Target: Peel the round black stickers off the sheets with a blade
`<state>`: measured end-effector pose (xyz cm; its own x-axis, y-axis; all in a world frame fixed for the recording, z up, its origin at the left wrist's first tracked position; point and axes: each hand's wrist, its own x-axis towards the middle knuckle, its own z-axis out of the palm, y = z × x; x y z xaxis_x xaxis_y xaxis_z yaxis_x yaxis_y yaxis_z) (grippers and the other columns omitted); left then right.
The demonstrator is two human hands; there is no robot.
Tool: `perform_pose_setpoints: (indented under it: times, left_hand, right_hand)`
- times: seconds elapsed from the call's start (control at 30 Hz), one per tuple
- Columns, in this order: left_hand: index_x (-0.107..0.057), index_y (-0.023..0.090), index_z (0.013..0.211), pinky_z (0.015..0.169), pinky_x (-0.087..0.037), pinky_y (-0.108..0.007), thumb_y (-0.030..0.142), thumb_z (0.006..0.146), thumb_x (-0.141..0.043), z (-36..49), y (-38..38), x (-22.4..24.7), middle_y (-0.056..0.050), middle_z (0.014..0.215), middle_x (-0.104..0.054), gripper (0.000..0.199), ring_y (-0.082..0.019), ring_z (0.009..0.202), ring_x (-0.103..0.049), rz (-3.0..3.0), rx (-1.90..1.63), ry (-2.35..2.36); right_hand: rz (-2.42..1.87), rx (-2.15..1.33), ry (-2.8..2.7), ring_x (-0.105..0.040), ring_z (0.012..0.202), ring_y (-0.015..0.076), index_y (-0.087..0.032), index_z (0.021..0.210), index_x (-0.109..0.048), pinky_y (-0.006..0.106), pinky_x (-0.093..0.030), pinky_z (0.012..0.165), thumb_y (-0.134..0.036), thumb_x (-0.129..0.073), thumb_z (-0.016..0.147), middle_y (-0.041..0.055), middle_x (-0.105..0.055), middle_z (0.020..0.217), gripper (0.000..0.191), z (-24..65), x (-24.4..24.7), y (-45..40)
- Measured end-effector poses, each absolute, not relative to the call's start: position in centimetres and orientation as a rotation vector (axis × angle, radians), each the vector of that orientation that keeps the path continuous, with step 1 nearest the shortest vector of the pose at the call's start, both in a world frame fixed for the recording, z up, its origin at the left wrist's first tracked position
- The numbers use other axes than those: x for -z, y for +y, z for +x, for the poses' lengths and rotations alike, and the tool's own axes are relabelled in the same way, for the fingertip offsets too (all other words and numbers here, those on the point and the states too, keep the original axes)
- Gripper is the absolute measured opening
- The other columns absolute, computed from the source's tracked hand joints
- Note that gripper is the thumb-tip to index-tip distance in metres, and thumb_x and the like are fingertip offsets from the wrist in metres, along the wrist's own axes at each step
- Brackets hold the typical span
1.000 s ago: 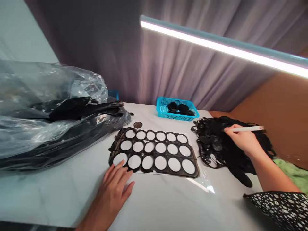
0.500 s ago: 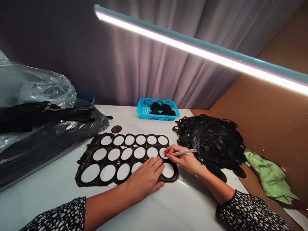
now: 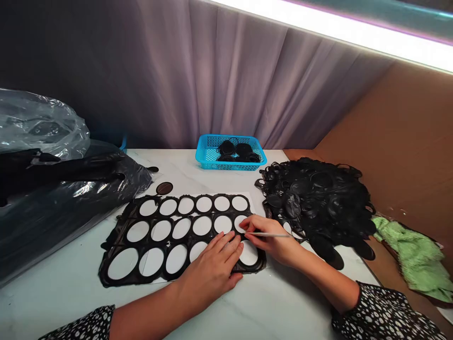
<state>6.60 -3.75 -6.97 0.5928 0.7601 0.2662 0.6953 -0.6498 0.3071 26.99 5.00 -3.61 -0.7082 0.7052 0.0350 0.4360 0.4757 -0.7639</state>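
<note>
A black rubbery sheet (image 3: 145,244) with rows of oval holes lies flat, and white shows through the holes. My left hand (image 3: 214,264) rests on its lower right part, palm down and fingers stretched out, covering some holes. In my right hand (image 3: 271,238) a slim, light pen-like tool (image 3: 272,234) is pinched between thumb and fingers. Its tip meets the rim of the rightmost hole in the middle row; the exact kind of tip is too small to make out. A loose dark oval disc (image 3: 164,188) lies beyond the sheet's upper left edge.
A blue plastic basket (image 3: 200,163) holding black round pieces stands at the back. To the right is a heap of black scraps (image 3: 318,203), beside a green cloth (image 3: 410,250). A clear plastic bag (image 3: 67,198) with black material fills the left. A bright lamp (image 3: 336,28) hangs above.
The view has shifted, with the lamp now higher and closer. My right hand stays at the same hole, and the tool has tilted to lie nearly level. My left hand keeps its place.
</note>
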Motion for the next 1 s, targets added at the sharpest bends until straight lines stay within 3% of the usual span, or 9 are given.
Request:
perform_pose_setpoints:
  times: [0.13, 0.33, 0.5, 0.73, 1.0]
  left_hand:
    - [-0.044, 0.011, 0.138, 0.113, -0.037, -0.046, 0.035, 0.094, -0.057, 6.6, -3.7, 7.3, -0.011, 0.137, -0.055, 0.052, -0.029, 0.134, -0.044, 2.621, -0.598, 1.211]
    - [-0.047, 0.015, 0.136, 0.112, -0.038, -0.047, 0.032, 0.094, -0.057, 6.3, -4.0, 6.6, -0.010, 0.139, -0.054, 0.046, -0.028, 0.135, -0.043, 2.577, -0.623, 1.186]
    - [-0.048, 0.016, 0.135, 0.112, -0.037, -0.045, 0.032, 0.092, -0.061, 6.3, -2.3, 4.8, -0.011, 0.137, -0.055, 0.047, -0.026, 0.131, -0.048, 2.547, -0.587, 1.192]
    - [-0.044, 0.009, 0.138, 0.112, -0.034, -0.050, 0.038, 0.093, -0.059, 7.0, 1.2, 7.2, -0.017, 0.144, -0.047, 0.055, -0.031, 0.138, -0.038, 2.581, -0.525, 1.420]
    - [-0.043, 0.011, 0.140, 0.113, -0.031, -0.053, 0.039, 0.095, -0.055, 7.1, 0.8, 7.3, -0.013, 0.146, -0.046, 0.054, -0.033, 0.140, -0.034, 2.547, -0.480, 1.400]
  right_hand:
    - [-0.844, -0.587, -2.736, -0.059, 0.094, 0.0247, -0.018, 0.096, -0.057, 0.038, -0.047, 0.084, -0.013, -0.047, 0.092, 0.0127, -0.066, 0.101, 0.012, 27.1, 3.2, 5.6]
    - [-1.460, -0.187, -2.314, -0.059, 0.073, 0.0203, -0.021, 0.076, -0.050, 0.029, -0.041, 0.066, -0.021, -0.050, 0.088, 0.0079, -0.068, 0.086, 0.013, 29.8, 2.0, 13.8]
    - [-1.350, -0.625, -2.135, -0.063, 0.076, 0.0180, -0.021, 0.073, -0.052, 0.028, -0.044, 0.071, -0.027, -0.055, 0.086, 0.0040, -0.071, 0.089, 0.015, 29.2, 1.8, 14.7]
    - [-1.120, -1.258, -2.160, -0.063, 0.084, 0.0185, -0.019, 0.073, -0.055, 0.030, -0.047, 0.075, -0.033, -0.057, 0.085, 0.0060, -0.071, 0.092, 0.018, 26.4, 3.6, 11.8]
    - [-1.086, -1.319, -2.214, -0.059, 0.078, 0.0165, -0.018, 0.075, -0.057, 0.027, -0.046, 0.070, -0.031, -0.057, 0.086, 0.0045, -0.069, 0.087, 0.017, 26.5, 3.9, 11.5]
